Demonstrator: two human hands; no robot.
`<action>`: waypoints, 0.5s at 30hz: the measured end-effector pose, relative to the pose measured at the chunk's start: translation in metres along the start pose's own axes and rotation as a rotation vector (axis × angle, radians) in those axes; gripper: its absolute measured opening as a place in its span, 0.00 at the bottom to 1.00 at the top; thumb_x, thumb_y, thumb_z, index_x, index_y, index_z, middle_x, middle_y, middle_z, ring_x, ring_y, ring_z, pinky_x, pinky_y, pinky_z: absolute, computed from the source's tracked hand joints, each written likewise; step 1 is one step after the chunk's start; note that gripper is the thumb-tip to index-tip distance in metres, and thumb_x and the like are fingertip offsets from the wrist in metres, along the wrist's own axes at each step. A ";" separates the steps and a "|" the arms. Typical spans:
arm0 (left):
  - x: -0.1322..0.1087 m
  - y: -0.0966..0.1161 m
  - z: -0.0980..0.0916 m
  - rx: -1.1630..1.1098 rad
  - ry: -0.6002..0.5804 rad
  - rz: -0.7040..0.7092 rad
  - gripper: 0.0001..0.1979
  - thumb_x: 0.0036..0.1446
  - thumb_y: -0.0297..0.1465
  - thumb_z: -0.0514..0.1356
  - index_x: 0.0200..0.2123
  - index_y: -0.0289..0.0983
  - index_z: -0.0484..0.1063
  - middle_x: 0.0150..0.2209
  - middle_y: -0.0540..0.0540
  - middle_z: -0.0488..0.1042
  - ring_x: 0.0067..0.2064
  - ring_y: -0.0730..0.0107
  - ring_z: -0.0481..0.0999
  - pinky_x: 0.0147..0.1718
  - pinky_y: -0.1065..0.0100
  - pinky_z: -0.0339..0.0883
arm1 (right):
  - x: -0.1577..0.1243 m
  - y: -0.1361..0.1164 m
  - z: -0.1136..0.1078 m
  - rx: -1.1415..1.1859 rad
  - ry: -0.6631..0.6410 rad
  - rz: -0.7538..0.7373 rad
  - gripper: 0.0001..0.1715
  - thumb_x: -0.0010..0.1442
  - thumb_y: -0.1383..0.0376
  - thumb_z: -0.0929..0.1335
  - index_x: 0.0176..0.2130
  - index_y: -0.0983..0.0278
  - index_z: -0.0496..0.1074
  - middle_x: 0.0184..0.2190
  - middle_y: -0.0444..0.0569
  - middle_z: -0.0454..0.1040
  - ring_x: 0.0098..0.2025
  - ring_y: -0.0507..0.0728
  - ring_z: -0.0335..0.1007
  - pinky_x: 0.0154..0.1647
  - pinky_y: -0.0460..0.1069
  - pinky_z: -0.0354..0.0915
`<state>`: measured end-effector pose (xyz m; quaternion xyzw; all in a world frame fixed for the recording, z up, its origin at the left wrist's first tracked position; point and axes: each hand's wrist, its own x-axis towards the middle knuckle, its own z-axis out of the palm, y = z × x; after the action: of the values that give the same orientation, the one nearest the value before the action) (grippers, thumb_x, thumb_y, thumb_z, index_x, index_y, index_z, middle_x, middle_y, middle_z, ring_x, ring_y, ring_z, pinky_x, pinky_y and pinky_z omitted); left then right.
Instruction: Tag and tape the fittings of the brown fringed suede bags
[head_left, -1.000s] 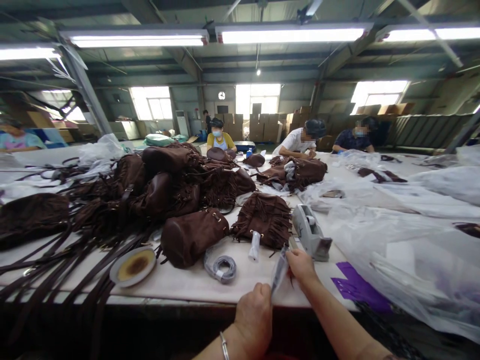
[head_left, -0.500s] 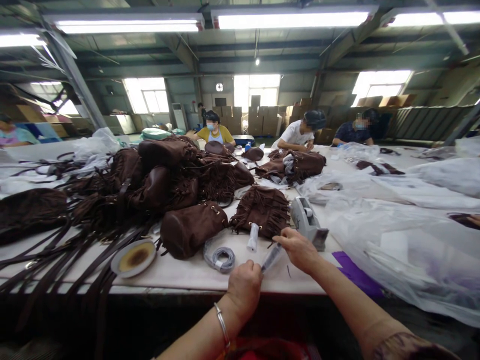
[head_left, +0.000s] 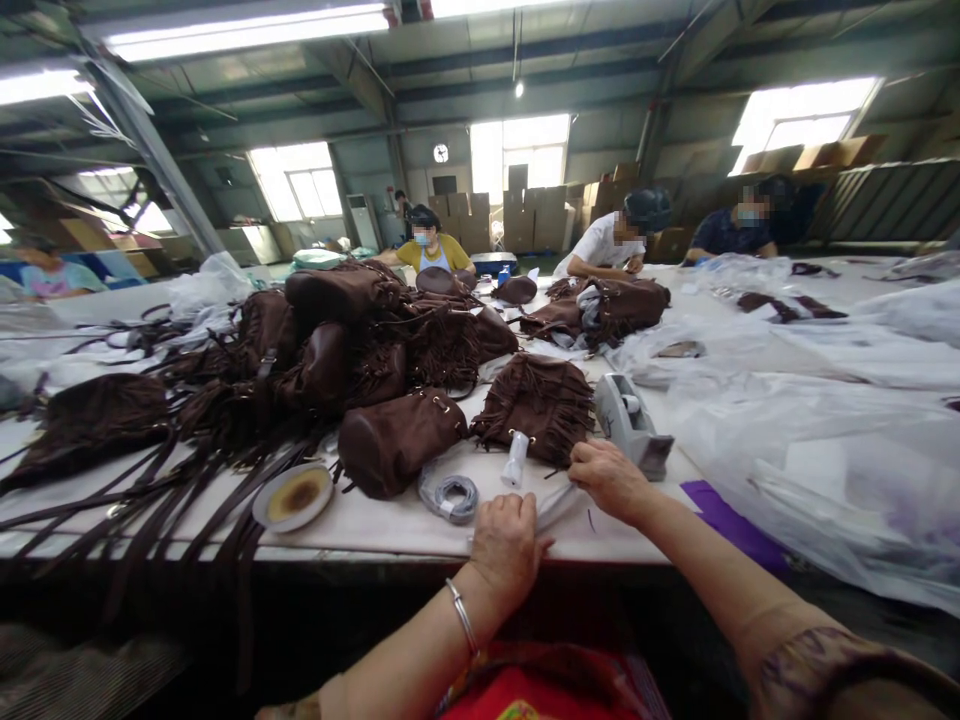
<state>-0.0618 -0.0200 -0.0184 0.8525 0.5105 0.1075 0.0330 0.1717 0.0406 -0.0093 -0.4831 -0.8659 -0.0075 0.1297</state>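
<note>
Since the frame before, the left hand has rolled so that its knuckles sit uppermost, and the narrow clear plastic strip looks flatter between the two hands; the whole view has tipped as well. The strip slants in front of the fringed dark brown bag, near the front edge of the white-covered table. Thumb and fingertips of the right hand pinch its far end; the left fingers curl over its near end, but whether they grip it I cannot tell.

The film looks thin, so an uneven pull could crease it or slide it out of a light hold. The right fingertips are so near the fringe that a tassel could catch. A leftward sweep of the left hand might shove the grey coil in clear wrapping, and a lifted right wrist might knock the grey tape dispenser just behind it.

The left fingertips and the strip's near end are hidden, what the strip contains is too blurred to read, and the right sleeve is cut off by the frame
</note>
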 end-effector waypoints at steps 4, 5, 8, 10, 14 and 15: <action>0.015 0.002 0.009 0.055 -0.113 0.000 0.08 0.63 0.25 0.55 0.41 0.35 0.73 0.39 0.40 0.74 0.42 0.55 0.73 0.40 0.58 0.66 | -0.011 -0.005 0.002 -0.010 0.020 -0.032 0.15 0.63 0.69 0.65 0.28 0.61 0.76 0.35 0.49 0.72 0.40 0.57 0.63 0.43 0.52 0.56; 0.019 0.000 0.011 0.064 -0.127 -0.007 0.10 0.63 0.23 0.53 0.40 0.35 0.74 0.39 0.40 0.74 0.42 0.56 0.74 0.39 0.59 0.66 | -0.014 -0.006 0.003 -0.004 0.023 -0.037 0.15 0.63 0.69 0.65 0.28 0.61 0.76 0.36 0.49 0.72 0.41 0.57 0.63 0.43 0.51 0.56; 0.027 -0.006 0.018 0.071 -0.126 -0.044 0.12 0.61 0.20 0.53 0.39 0.35 0.75 0.39 0.39 0.74 0.42 0.56 0.75 0.38 0.61 0.67 | -0.020 -0.004 0.008 0.012 0.060 -0.034 0.13 0.59 0.74 0.66 0.32 0.59 0.77 0.43 0.48 0.72 0.45 0.59 0.64 0.45 0.52 0.58; 0.029 -0.008 0.023 0.069 -0.104 -0.035 0.12 0.60 0.19 0.53 0.39 0.34 0.75 0.38 0.38 0.74 0.42 0.55 0.75 0.37 0.60 0.67 | -0.020 -0.002 0.013 0.016 0.087 -0.015 0.14 0.57 0.76 0.66 0.32 0.59 0.77 0.45 0.48 0.72 0.46 0.59 0.65 0.45 0.52 0.59; 0.030 -0.007 0.031 0.054 -0.069 -0.021 0.11 0.62 0.22 0.53 0.40 0.35 0.75 0.40 0.38 0.75 0.43 0.53 0.75 0.39 0.58 0.68 | -0.014 0.002 0.024 0.064 0.101 -0.013 0.15 0.58 0.76 0.64 0.26 0.62 0.74 0.37 0.48 0.72 0.41 0.56 0.66 0.40 0.49 0.60; 0.031 -0.006 0.033 0.050 -0.074 -0.024 0.10 0.62 0.24 0.54 0.41 0.35 0.75 0.40 0.38 0.75 0.43 0.52 0.75 0.39 0.57 0.68 | -0.012 0.002 0.027 0.087 0.097 -0.029 0.15 0.59 0.76 0.64 0.25 0.63 0.73 0.36 0.48 0.72 0.40 0.56 0.66 0.39 0.48 0.60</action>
<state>-0.0457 0.0115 -0.0465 0.8503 0.5216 0.0627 0.0320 0.1736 0.0356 -0.0383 -0.4633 -0.8651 0.0046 0.1924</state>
